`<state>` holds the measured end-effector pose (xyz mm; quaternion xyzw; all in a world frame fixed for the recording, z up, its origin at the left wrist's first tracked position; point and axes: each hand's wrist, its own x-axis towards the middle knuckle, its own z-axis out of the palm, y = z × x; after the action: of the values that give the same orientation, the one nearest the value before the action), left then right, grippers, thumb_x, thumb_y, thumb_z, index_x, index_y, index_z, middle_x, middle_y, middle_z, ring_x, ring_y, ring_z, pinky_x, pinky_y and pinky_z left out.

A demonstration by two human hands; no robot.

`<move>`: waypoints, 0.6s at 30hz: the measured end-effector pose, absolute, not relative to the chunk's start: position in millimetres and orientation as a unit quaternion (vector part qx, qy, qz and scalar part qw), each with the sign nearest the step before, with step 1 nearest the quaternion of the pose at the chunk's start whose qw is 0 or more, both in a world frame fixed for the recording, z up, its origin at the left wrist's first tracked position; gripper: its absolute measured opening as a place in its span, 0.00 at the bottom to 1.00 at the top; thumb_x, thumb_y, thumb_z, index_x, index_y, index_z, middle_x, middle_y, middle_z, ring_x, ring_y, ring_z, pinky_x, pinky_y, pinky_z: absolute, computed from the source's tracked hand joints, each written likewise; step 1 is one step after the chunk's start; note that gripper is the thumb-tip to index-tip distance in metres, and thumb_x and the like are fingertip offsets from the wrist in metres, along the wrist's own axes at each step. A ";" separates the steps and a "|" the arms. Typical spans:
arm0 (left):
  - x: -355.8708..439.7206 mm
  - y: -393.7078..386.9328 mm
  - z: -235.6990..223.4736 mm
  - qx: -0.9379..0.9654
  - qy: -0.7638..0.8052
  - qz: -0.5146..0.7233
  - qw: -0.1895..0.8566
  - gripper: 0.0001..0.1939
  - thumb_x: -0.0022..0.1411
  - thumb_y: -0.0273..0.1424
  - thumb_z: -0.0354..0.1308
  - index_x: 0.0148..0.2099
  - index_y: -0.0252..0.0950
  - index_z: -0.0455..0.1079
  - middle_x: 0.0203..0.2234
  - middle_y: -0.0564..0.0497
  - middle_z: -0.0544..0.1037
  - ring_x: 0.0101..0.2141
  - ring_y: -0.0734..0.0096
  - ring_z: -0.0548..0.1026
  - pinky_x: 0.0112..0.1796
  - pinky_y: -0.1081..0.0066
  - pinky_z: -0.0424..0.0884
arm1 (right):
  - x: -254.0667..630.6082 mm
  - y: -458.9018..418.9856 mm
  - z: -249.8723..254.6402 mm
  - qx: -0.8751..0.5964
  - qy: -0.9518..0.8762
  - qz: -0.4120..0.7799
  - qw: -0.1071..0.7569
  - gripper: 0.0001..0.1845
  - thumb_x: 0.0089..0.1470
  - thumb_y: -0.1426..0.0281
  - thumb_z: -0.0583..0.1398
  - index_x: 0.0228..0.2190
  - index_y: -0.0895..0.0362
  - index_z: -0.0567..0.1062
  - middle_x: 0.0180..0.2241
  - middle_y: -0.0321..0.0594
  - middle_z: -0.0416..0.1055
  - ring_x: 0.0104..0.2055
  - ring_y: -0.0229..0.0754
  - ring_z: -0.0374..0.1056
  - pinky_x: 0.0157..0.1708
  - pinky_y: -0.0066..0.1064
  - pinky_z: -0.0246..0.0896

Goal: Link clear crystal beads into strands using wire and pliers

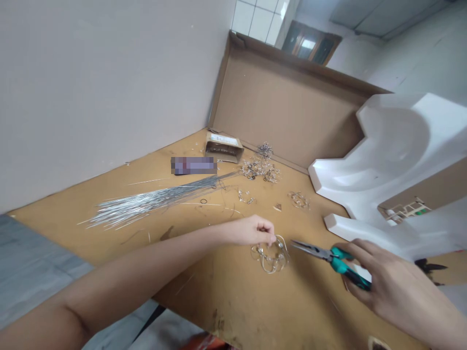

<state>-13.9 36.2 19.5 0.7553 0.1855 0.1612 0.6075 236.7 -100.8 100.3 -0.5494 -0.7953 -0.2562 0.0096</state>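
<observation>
My left hand (255, 230) is closed, its thumb and fingers pinching the upper edge of a ring of bent silver wire (272, 265) with curled loops around it. In my right hand (386, 279) are needle-nose pliers (339, 260) with teal and black handles, their tips pointing left at the wire ring but apart from it. Similar curled wire pieces lie beyond: one (245, 197) behind my left hand and another (299, 200) to the right of that. A bundle of straight silver wires (153, 199) lies on the left part of the table.
A small open cardboard box (224, 147) stands near the back corner, beside a heap of wire pieces (260, 169). A blurred purple item (193, 166) lies behind the wires. A large cardboard panel (288, 102) rises behind, and a white moulded chair-like object (394, 141) is at right.
</observation>
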 end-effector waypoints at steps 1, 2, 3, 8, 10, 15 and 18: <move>-12.8 37.8 17.6 0.742 0.195 0.169 0.619 0.10 0.56 0.33 0.53 0.26 0.32 0.64 0.20 0.57 0.67 0.19 0.84 0.60 0.21 0.79 0.55 | 233.6 -100.4 101.9 -0.528 -0.801 -0.281 -0.002 0.16 0.44 0.66 0.57 0.39 0.53 0.70 0.32 0.39 0.70 0.30 0.42 0.66 0.29 0.32 0.59; -11.8 39.2 15.9 0.724 0.200 0.173 0.637 0.10 0.55 0.33 0.53 0.26 0.32 0.64 0.20 0.57 0.68 0.18 0.84 0.59 0.20 0.79 0.54 | 229.9 -100.3 103.6 -0.504 -0.807 -0.308 -0.012 0.17 0.47 0.66 0.55 0.41 0.54 0.68 0.34 0.42 0.70 0.33 0.45 0.66 0.31 0.35 0.59; -10.8 40.2 14.3 0.707 0.200 0.177 0.655 0.10 0.54 0.33 0.54 0.25 0.32 0.64 0.21 0.57 0.69 0.17 0.85 0.59 0.20 0.79 0.53 | 225.8 -100.3 105.1 -0.479 -0.811 -0.334 -0.019 0.16 0.49 0.66 0.54 0.41 0.55 0.68 0.35 0.44 0.70 0.34 0.47 0.65 0.32 0.37 0.58; -7.3 39.1 10.9 0.645 0.194 0.191 0.714 0.11 0.50 0.34 0.56 0.23 0.32 0.62 0.21 0.55 0.70 0.15 0.86 0.57 0.19 0.78 0.49 | 203.2 -99.9 107.6 -0.378 -0.836 -0.395 -0.043 0.17 0.48 0.79 0.48 0.41 0.57 0.67 0.31 0.44 0.68 0.32 0.47 0.63 0.30 0.37 0.54; -6.1 37.9 10.0 0.632 0.197 0.190 0.726 0.11 0.48 0.34 0.57 0.22 0.32 0.62 0.21 0.55 0.70 0.15 0.86 0.57 0.19 0.77 0.49 | 197.9 -98.4 106.6 -0.365 -0.838 -0.402 -0.048 0.19 0.47 0.81 0.48 0.41 0.59 0.67 0.30 0.44 0.68 0.32 0.47 0.62 0.30 0.37 0.54; -3.7 38.1 5.5 0.604 0.191 0.184 0.752 0.11 0.47 0.35 0.58 0.22 0.32 0.63 0.14 0.58 0.67 0.13 0.85 0.56 0.19 0.77 0.48 | 196.6 -94.4 103.8 -0.366 -0.833 -0.411 -0.058 0.20 0.46 0.81 0.48 0.42 0.60 0.66 0.28 0.44 0.66 0.31 0.48 0.61 0.29 0.37 0.54; -3.6 38.8 3.7 0.595 0.189 0.183 0.759 0.11 0.46 0.35 0.58 0.22 0.32 0.64 0.13 0.58 0.65 0.13 0.84 0.56 0.18 0.77 0.47 | 197.3 -93.2 102.8 -0.367 -0.835 -0.405 -0.057 0.20 0.46 0.81 0.48 0.42 0.59 0.66 0.28 0.44 0.66 0.31 0.47 0.61 0.29 0.37 0.53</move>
<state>-3.6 38.8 3.7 0.5954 0.1886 0.1826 0.7594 197.3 -93.2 102.8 -0.3670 -0.8355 -0.4051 -0.0567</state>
